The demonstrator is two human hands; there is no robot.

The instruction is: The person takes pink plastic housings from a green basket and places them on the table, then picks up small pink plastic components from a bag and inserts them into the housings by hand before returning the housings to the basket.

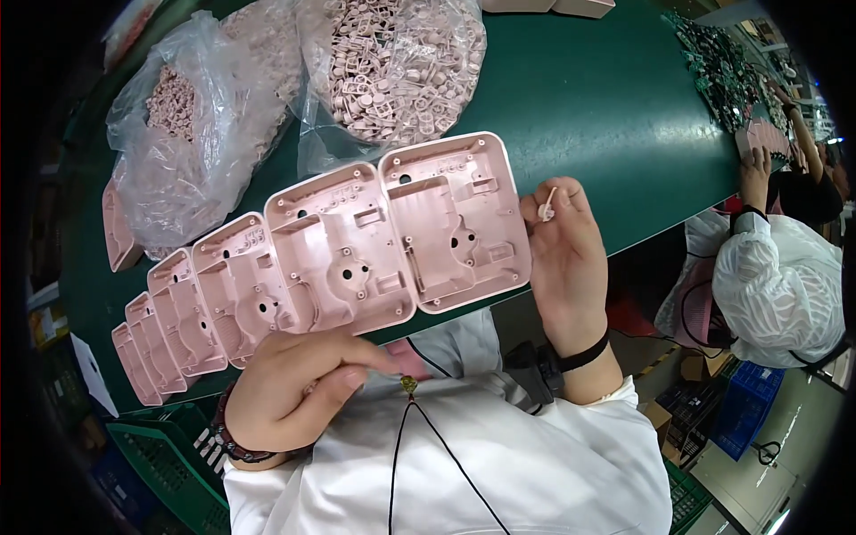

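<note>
A row of pink plastic housing shells runs slantwise across the table, open sides up, with the nearest-to-right shell [437,192] the largest in view. Just right of that shell, my right hand [568,259] is palm up, its fingertips pinching a small pale pink plastic part [547,212] with a thin stem. My left hand [285,388] hovers at the front edge of the row, below the second shell [330,241]. Its index finger and thumb point right, while the other fingers curl inward. What those curled fingers hold, if anything, is mostly hidden.
Behind the shells lie a clear plastic bag of small pink parts [178,160] and another bag of pink button pieces [401,80]. Dark green boards [713,80] are piled at the far right of the green table [580,80]. A co-worker [776,276] sits there.
</note>
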